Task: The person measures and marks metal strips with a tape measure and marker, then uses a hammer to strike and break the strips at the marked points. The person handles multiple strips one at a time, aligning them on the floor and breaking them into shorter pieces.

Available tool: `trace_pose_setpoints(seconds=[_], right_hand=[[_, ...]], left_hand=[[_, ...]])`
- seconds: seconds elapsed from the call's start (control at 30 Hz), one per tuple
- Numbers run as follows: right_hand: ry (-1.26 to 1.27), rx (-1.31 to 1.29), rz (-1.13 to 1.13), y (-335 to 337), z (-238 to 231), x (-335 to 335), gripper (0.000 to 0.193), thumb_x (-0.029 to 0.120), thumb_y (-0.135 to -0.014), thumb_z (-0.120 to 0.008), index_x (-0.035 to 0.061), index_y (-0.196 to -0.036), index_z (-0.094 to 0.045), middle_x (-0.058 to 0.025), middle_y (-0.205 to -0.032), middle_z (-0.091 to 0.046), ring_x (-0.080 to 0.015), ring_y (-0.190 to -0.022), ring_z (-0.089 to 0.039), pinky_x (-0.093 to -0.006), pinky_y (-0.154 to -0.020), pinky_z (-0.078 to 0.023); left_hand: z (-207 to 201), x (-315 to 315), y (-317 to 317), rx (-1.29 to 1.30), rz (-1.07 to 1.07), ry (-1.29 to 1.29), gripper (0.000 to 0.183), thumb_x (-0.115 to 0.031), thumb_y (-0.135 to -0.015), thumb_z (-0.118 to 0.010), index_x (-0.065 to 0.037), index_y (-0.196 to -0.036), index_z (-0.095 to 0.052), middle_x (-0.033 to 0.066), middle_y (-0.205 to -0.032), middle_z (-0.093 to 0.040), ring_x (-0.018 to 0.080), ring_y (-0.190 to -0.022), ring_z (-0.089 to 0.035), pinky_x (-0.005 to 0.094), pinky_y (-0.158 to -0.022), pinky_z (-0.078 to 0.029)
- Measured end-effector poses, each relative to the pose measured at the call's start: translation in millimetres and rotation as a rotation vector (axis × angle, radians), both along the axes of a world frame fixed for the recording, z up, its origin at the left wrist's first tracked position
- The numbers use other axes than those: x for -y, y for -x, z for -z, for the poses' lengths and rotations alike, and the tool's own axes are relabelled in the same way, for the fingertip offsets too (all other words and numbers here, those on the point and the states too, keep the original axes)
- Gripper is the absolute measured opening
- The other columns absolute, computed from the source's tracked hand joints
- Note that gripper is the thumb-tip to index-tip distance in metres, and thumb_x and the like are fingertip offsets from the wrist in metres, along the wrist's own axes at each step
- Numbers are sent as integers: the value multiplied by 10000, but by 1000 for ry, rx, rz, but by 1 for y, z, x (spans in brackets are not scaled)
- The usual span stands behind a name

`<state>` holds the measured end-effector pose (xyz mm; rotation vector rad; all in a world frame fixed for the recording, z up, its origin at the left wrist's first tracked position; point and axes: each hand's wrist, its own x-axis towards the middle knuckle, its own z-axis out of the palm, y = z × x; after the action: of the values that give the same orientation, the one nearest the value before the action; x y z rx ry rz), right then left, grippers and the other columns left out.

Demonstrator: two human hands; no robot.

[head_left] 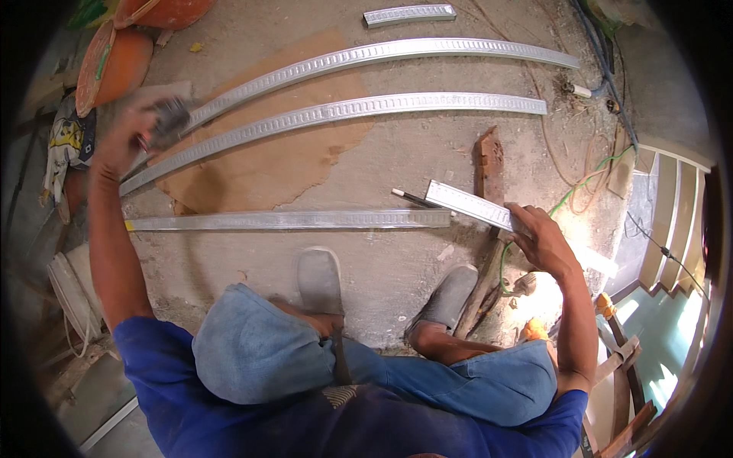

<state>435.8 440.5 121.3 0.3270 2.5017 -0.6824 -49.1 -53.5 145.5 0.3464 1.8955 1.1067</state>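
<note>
My left hand (122,145), blurred by motion, is closed around a dark, rounded tool that looks like a tape measure (169,122). It is over the left ends of two long, ridged metal channels, the farther one (382,52) and the middle one (366,108). A third metal channel (305,220) lies nearer, in front of my feet. On the right, my right hand (544,238) grips one end of a white ruler (469,204), which slants up to the left. A dark pencil-like stick with a pale tip (414,198) pokes out beside the ruler; its other end is hidden.
A short channel piece (410,14) lies at the far side. Brown cardboard (252,168) is under the channels. A reddish wooden block (489,164) and a green cord (569,198) are near my right hand. Orange tubs (114,69) stand far left.
</note>
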Motion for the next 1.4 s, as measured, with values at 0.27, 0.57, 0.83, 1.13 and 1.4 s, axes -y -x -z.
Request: trace_pose_setpoints(seconds=[0.27, 0.57, 0.83, 1.13, 1.4], right_hand=[[59, -47, -46, 16, 21, 0, 548, 121, -826, -742, 92, -1339, -550, -160, -1042, -631, -381, -1000, -586, -457, -883, -488], [-114, -144, -108, -2, 41, -4, 545, 108, -786, -748, 124, -1307, -590, -104, -1002, -633, -317, -920, -587, -421, -827, -493], [-138, -233, -262, 30, 54, 0, 481, 130, -853, -670, 153, -1327, -590, -79, -1101, -638, -303, -1025, -583, -411, -890, -484], [-358, -613, -124, 21, 36, -14, 479, 167, -853, -689, 157, -1321, -588, -86, -1271, -615, -321, -1134, -576, -446, -959, -465], [-157, 39, 513, -92, 32, 17, 392, 406, -960, -600, 61, -1126, -681, -204, -921, -707, -407, -895, -676, -490, -797, -528]], left_hand=[[90, -123, 100, -723, 56, 389, 700, -449, -863, -653, -84, -1443, -510, 148, -1201, -651, 235, -1039, -641, 357, -886, -511], [169, -182, -12, -1313, 178, 588, 698, -439, -864, -698, -25, -1398, -521, 227, -1405, -538, 360, -1272, -540, 444, -1075, -424], [115, -242, -213, -349, 746, -96, 501, -334, -922, -670, -5, -1295, -610, 210, -1251, -650, 321, -1117, -637, 398, -1005, -481], [103, -268, -240, -258, 819, 17, 423, -298, -921, -637, 27, -1193, -641, 213, -1040, -693, 285, -957, -656, 383, -851, -508], [102, -253, -232, 16, 665, 149, 406, -250, -893, -637, 40, -1177, -630, 122, -1016, -655, 173, -855, -611, 336, -700, -523]])
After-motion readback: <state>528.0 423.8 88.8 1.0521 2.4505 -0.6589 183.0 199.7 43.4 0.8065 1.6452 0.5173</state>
